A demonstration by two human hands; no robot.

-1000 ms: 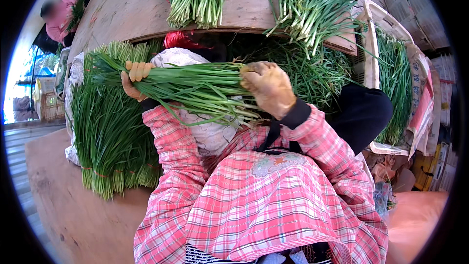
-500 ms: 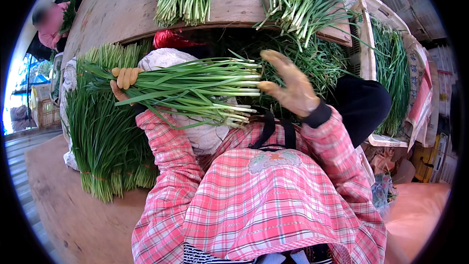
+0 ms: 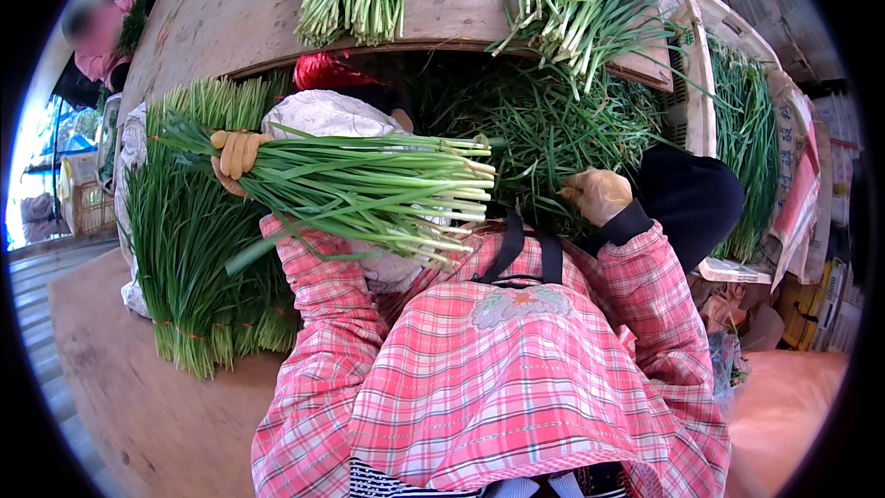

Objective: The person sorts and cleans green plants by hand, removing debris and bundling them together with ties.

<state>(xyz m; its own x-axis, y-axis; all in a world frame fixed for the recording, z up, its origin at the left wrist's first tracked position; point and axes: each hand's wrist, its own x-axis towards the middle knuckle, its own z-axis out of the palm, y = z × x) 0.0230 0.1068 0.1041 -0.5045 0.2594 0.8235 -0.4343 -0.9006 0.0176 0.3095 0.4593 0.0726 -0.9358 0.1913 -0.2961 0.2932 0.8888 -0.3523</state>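
Observation:
My left hand (image 3: 238, 162), in a tan glove, is wrapped round the leafy end of a bunch of garlic chives (image 3: 369, 186). The bunch lies level across my front, its pale cut ends (image 3: 470, 180) fanned out to the right and uneven. My right hand (image 3: 597, 195), gloved too, is apart from the bunch, above my lap and beside the loose green leaves (image 3: 562, 129). Its fingers are curled in, and whatever they may hold is hidden.
Tied chive bunches (image 3: 198, 249) stack at my left on a wooden board (image 3: 111, 341). More chives (image 3: 590, 0) lie on the wooden table (image 3: 230, 0) ahead. A white crate (image 3: 705, 120) of chives stands at the right. Another person (image 3: 101, 41) is at far left.
My right hand has left the cut ends, moving right and down, and its spread fingers have curled. The left hand keeps its hold, and the bunch has dipped slightly.

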